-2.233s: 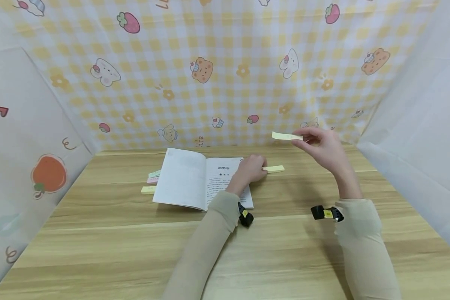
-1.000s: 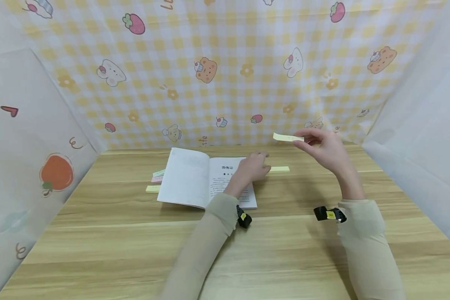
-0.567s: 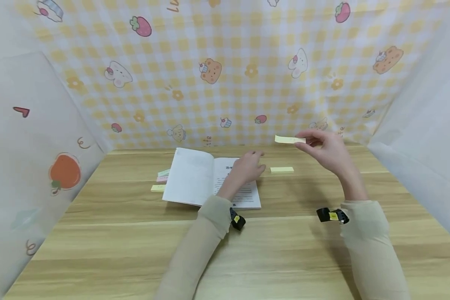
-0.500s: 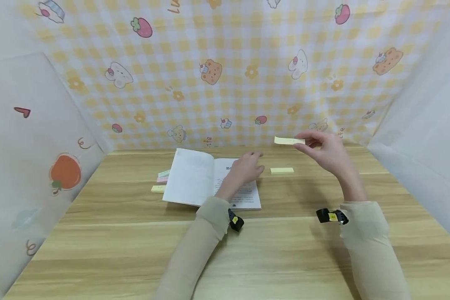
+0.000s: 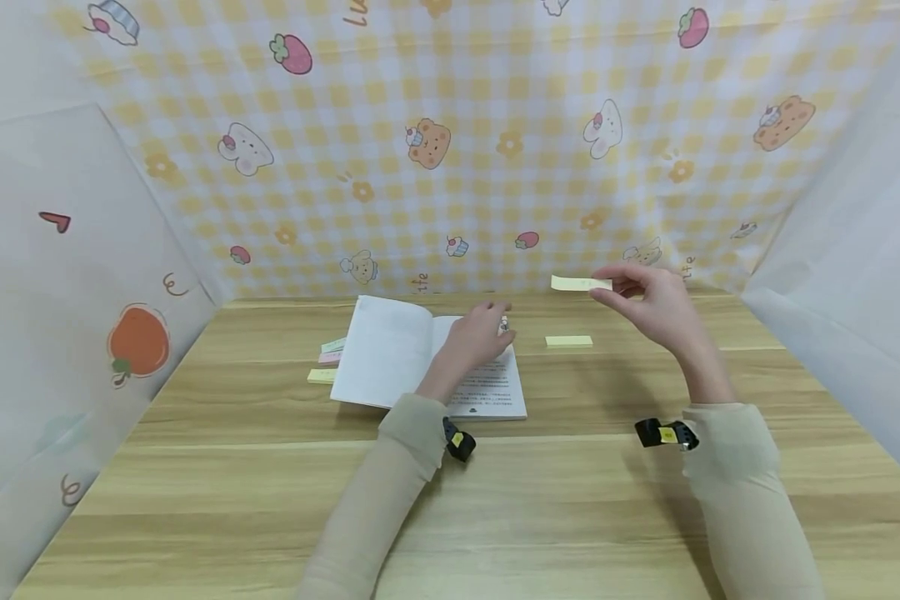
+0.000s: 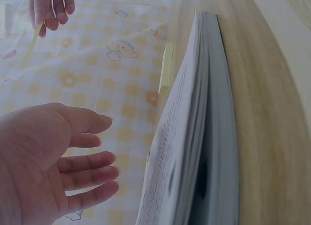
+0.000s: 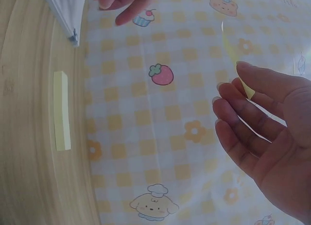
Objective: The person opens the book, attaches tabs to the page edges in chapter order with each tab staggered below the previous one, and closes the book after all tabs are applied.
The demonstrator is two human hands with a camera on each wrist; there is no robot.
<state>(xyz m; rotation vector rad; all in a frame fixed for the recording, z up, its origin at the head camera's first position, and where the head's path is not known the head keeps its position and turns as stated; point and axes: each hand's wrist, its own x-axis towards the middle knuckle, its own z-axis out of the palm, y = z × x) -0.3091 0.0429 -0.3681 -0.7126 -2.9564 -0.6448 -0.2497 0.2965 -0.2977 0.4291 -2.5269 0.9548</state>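
Moved since the earliest frame: the left hand point(image 5: 474, 337), drawn leftward from the end of the yellow pad point(image 5: 568, 342) to a place above the right page of the book point(image 5: 489, 393). Unmoved, apart from a slight drift of the head view: the right hand point(image 5: 648, 304) and the yellow strip point(image 5: 570, 284).

Item: left hand, one. Holds nothing; fingers loosely spread, slightly bent, clear of the paper in the left wrist view.

Item: right hand, one. Pinches the yellow strip by one end between thumb and fingers, raised above the tabletop point(image 5: 532, 517) towards its far edge, right of centre.

Item: yellow strip, one. Thin, slightly curved, free end pointing left; faint marks, illegible.

Item: yellow pad, one. Narrow block, lying flat near the far edge of the tabletop, below the strip and just right of the book, apart from it.

Item: book, one. Lies open towards the far edge, left of centre; left leaf blank and raised, right page printed, partly hidden by the left hand.

Items: green slip point(image 5: 333, 345), pink slip point(image 5: 330, 358), second yellow slip point(image 5: 322, 376). Ends show beyond the left leaf, facing the left edge; remainder hidden.

Backing: yellow-checked cloth point(image 5: 487, 192), printed with cartoon figures, along the far edge.
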